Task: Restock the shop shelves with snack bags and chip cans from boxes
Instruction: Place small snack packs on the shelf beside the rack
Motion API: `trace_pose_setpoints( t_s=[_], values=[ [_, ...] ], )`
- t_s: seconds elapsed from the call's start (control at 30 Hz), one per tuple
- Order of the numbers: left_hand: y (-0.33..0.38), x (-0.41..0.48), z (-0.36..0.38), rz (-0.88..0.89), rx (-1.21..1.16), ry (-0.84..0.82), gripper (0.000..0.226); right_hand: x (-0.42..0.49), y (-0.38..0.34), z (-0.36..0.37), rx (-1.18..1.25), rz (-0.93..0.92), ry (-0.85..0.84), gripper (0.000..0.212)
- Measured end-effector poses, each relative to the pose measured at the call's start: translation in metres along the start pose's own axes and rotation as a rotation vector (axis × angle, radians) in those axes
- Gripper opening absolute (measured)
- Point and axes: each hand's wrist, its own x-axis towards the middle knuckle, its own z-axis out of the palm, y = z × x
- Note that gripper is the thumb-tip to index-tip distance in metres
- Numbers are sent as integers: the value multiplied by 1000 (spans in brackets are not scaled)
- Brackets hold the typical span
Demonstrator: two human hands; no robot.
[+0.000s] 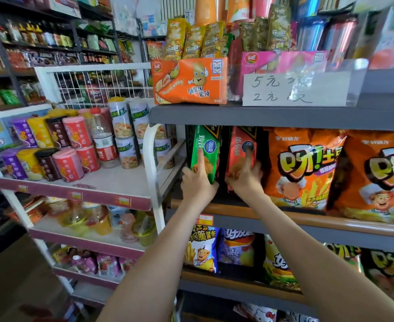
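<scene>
Glossy green bag (pixel 207 145) in left hand (pixel 196 185), red bag (pixel 239 146), right hand (pixel 245 180)

The green snack bag (pixel 204 156) and the red snack bag (pixel 240 147) are glossy printed plastic film. So are the crinkled orange chip bags (pixel 302 168). The shelf (pixel 284 115) looks like matt grey painted metal, the white rack (pixel 148 149) like smooth glossy tube. The price sign (pixel 295 89) is matt paper behind clear plastic.
</scene>
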Motion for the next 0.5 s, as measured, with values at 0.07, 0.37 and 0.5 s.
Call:
trace_pose_setpoints(
  t_s=[0.07,0.37,0.5],
  values=[
    [7,11,-1,-31,-13,-57,107,3,0,3,-5,18,22,108],
    [11,27,0,-48,-234,128,102,12,-3,9,-5,24,58,105],
    [9,27,7,-36,-232,213,98,14,-2,13,30,1,87,105]
  ],
)
